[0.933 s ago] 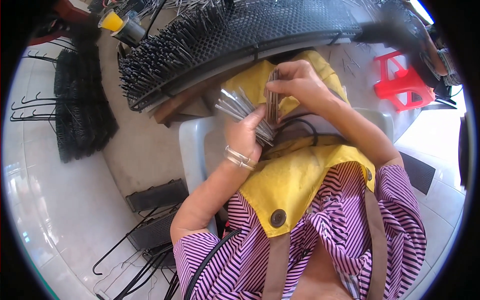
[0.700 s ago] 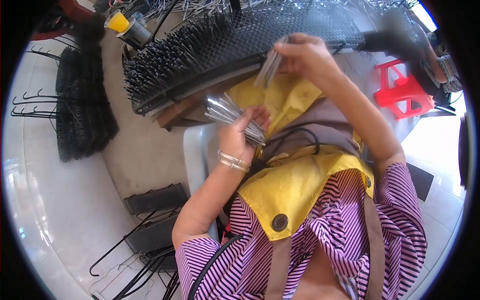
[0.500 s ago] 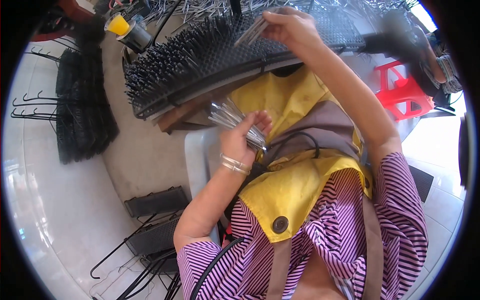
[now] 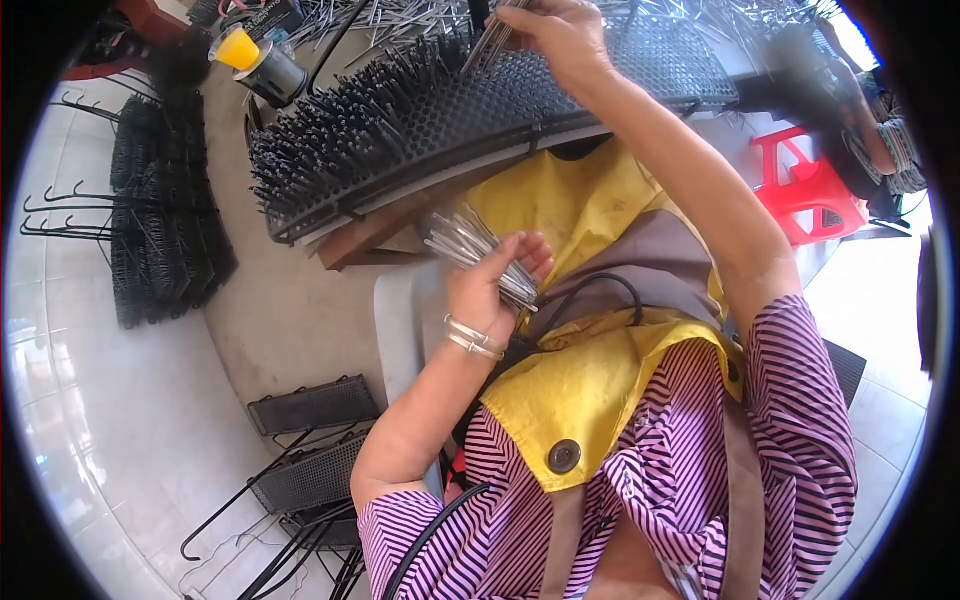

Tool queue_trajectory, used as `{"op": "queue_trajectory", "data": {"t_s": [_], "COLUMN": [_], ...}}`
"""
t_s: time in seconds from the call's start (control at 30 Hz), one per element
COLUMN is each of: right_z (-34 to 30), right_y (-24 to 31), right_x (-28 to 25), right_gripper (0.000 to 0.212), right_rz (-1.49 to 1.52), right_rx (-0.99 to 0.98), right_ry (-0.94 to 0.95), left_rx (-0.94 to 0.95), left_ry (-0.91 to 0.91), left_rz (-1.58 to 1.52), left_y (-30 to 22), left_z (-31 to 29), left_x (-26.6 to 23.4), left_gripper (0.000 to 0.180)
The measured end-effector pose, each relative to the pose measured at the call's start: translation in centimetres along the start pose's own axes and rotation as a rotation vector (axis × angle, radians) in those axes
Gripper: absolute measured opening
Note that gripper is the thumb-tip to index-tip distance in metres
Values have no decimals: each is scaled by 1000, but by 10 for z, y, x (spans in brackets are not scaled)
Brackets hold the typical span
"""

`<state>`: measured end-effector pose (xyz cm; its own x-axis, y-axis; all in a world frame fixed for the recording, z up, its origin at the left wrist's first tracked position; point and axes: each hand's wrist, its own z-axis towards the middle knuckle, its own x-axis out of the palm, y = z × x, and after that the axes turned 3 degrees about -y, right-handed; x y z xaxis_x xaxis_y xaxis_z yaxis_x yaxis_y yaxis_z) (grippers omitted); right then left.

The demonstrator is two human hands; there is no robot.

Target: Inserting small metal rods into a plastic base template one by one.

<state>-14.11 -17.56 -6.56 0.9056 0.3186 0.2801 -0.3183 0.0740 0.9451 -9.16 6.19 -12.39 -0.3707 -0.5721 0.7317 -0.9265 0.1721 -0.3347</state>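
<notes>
1. The left hand (image 4: 495, 280) is closed around a bundle of thin metal pins (image 4: 478, 252), held over the lap above the yellow apron (image 4: 590, 390).
2. The long axis of the bundle runs from upper left to lower right. The free ends fan out slightly toward the upper left, past the thumb; the lower ends stick out just beyond the fingers near the palm edge.
3. Grip on the bundle: fingers curled over the pins, thumb underneath. Two metal bangles (image 4: 472, 337) sit on this wrist.
4. The right hand (image 4: 560, 30) is raised to the far edge of the perforated black board (image 4: 560, 95). Its fingertips pinch a few pins (image 4: 490, 42).
5. These pinched pins slant from the fingers at upper right down to lower left, with their lower tips at the board surface.
6. The left part of the board is filled with upright black pins (image 4: 350, 135); the right part shows bare holes.
7. A red plastic stool (image 4: 810, 185) stands to the right. Black wire racks (image 4: 165, 230) lie on the floor to the left.
</notes>
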Motion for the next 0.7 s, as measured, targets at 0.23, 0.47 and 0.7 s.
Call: {"op": "queue_trajectory", "data": {"t_s": [0.23,0.47,0.7], "right_z": [4,6,5], "right_y": [-8,-14,-15], "right_x": [4,12,10], "right_gripper": [5,4,5], "right_rz": [-284,-328,-325], "right_rx": [-191,-220,-236], "right_ry": [71,30,79], "left_rx": [-10,-25,-25], "left_ry": [-7,1,7], "left_rz": [5,0,2], "left_y": [-1,-1,-1], "left_z": [1,3,-1], "left_x": [-3,-3,-1], "left_gripper": [20,19,18]}}
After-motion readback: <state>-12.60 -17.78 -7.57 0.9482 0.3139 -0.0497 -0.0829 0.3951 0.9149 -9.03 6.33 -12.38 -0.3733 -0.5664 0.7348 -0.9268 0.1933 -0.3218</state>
